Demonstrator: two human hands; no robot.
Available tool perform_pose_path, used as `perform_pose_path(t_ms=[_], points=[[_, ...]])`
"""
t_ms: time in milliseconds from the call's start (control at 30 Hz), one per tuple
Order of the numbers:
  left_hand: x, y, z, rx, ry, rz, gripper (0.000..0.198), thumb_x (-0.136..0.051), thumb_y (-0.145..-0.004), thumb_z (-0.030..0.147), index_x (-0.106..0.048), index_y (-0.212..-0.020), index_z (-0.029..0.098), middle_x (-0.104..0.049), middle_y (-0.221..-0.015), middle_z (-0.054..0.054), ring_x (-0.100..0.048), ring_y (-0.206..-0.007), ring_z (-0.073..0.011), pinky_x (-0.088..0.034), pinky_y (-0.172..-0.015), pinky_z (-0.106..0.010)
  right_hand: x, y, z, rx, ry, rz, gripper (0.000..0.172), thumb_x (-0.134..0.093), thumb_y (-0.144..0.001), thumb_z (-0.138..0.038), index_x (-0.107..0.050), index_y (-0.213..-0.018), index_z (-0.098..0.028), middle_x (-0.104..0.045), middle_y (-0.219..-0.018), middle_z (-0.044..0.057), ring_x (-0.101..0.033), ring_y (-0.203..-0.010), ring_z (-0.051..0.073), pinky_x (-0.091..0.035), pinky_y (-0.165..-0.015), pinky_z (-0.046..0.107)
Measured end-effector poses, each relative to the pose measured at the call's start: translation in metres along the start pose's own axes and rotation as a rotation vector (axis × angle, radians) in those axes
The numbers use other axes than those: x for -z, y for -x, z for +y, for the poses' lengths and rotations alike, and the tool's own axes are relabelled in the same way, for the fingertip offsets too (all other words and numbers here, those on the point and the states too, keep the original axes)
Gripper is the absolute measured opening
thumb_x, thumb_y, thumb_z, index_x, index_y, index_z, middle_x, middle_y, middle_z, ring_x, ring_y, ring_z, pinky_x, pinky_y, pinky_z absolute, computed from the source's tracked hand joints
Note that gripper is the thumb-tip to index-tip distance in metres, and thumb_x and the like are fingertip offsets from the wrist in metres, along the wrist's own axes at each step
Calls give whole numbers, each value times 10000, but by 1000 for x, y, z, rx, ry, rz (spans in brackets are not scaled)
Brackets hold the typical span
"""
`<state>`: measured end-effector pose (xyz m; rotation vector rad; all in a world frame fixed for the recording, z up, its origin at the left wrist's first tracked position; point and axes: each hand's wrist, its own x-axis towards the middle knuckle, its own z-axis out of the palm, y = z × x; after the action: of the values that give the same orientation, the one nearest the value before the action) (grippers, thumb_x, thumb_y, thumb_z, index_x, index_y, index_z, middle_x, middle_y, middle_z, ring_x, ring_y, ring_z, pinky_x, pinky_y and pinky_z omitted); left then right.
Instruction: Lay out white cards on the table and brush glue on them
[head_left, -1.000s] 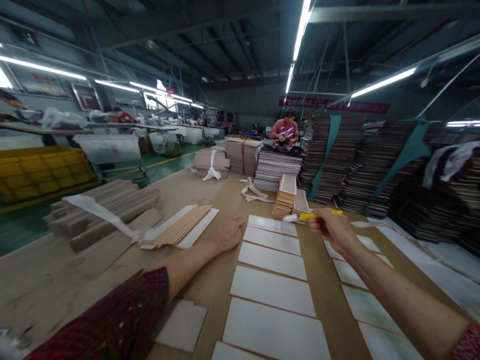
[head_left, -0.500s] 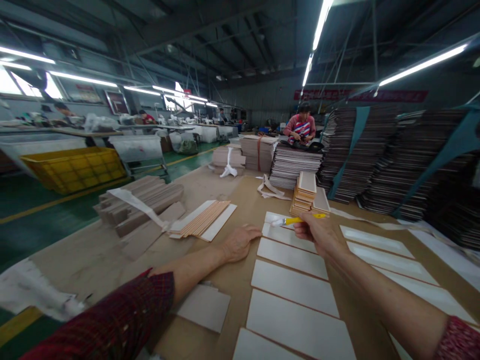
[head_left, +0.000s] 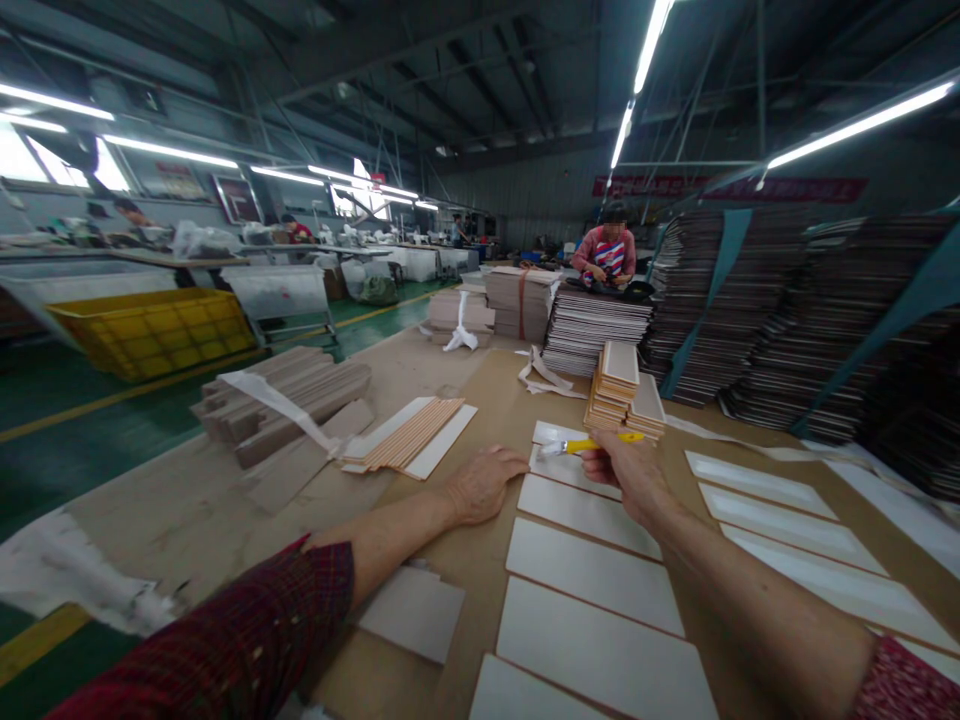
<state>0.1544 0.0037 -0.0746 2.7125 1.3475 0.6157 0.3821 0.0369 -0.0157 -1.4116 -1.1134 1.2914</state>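
My right hand (head_left: 626, 472) grips a paintbrush (head_left: 581, 444) by its yellow handle. The pale bristles point left, on or just over one of the far white boards (head_left: 559, 463) in a row running away from me. My left hand (head_left: 487, 485) rests palm down beside that row, its fingertips at the left edge of a board and its fingers stretched out. Nearer to me, several bare white boards (head_left: 592, 560) with thin brown edges lie in the same row. On the right, a second row of white boards (head_left: 795, 530) has glossy, wet-looking middles.
Left of the row lies a fanned stack of thin boards (head_left: 412, 436), with grey cardboard strips (head_left: 289, 400) farther left. Small boards (head_left: 616, 385) are piled past the row. Tall dark stacks (head_left: 817, 320) stand back right. A co-worker (head_left: 606, 255) sits behind a pile.
The brush has moved slightly left and towards me over the far board, with my right hand following. My left hand stays at the row's edge. The view has shifted slightly.
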Motion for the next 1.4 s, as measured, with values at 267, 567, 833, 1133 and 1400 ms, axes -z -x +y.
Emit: perform_pose_path(t_ms=[267,567,833,1133,1400], points=[[-2,1,-3,-6,-11,-1,488,-431,-789,28,-652,-1201,169,-669,-1230,-85,-564,-1106,-238,-421,-1038,-395,-2,-3,4,-27,59,-17,195,-621,-1003,-328,-633,-1000,-134,-638,-846,-1,-608,-621,109,-543,-557,236],[-1,1,-3,-1,3,4,491,-437,-776,13,-659,-1183,174,-676,-1205,-85,-567,-1110,-241,-424,-1033,-401,13,-15,2,-22,165,-7,203,-624,-1000,-335,-632,-1025,-134,-639,-880,10,-615,-650,117,-547,-571,245],[1,2,-3,0,12,20,504,-440,-745,16,-660,-1171,172,-678,-1183,-95,-559,-1097,-247,-440,-1009,-411,44,-17,-3,-14,256,28,207,-628,-997,-342,-635,-1006,-135,-639,-862,6,-610,-636,114,-543,-567,243],[0,1,-4,-1,14,30,541,-430,-708,-1,-664,-1170,157,-673,-1201,-112,-561,-1119,-253,-434,-1043,-445,81,-16,-1,25,296,51,204,-625,-999,-338,-631,-1019,-135,-636,-856,2,-604,-622,109,-537,-554,236],[1,1,-6,-25,24,32,569,-441,-686,-2,-654,-1184,174,-663,-1224,-95,-558,-1134,-246,-430,-1059,-439,106,-16,1,33,286,89,203,-618,-1004,-336,-629,-983,-135,-622,-793,-18,-576,-560,93,-514,-512,215]])
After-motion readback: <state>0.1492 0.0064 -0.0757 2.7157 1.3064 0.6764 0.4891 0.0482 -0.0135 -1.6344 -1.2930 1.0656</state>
